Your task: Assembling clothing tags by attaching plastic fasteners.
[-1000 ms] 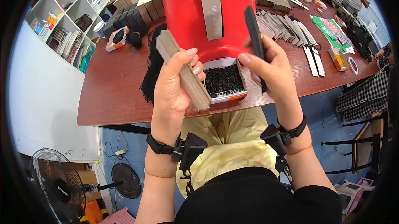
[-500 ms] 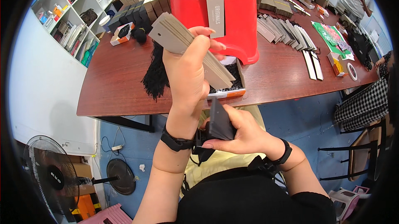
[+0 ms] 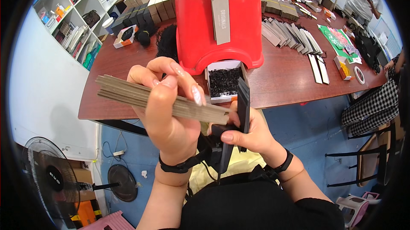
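My left hand (image 3: 163, 129) grips a stack of long grey card tags (image 3: 194, 111), turned so their edges show and lying almost level. My right hand (image 3: 257, 132) holds several black flat strips (image 3: 243, 104), perhaps black tags, upright between thumb and fingers. A right fingertip is close to the right end of the grey stack; whether they touch I cannot tell. Just beyond, a white box (image 3: 208, 85) of small black pieces (image 3: 224, 80) sits partly under a red plastic stool (image 3: 196, 21). One grey tag (image 3: 221, 16) is fixed to the stool's side.
Bundled tags (image 3: 160, 6) and black yarn (image 3: 166, 42) are left of the stool on the brown table (image 3: 115, 76). Fanned tags (image 3: 292, 36) and a tape roll (image 3: 359, 74) lie right. A fan (image 3: 55, 179) stands left, a chair (image 3: 369, 157) right. Other people are around the table.
My left hand has come down and left, turning the grey stack from a steep slant to nearly level, edges showing. The black strips in my right hand have risen and turned upright.
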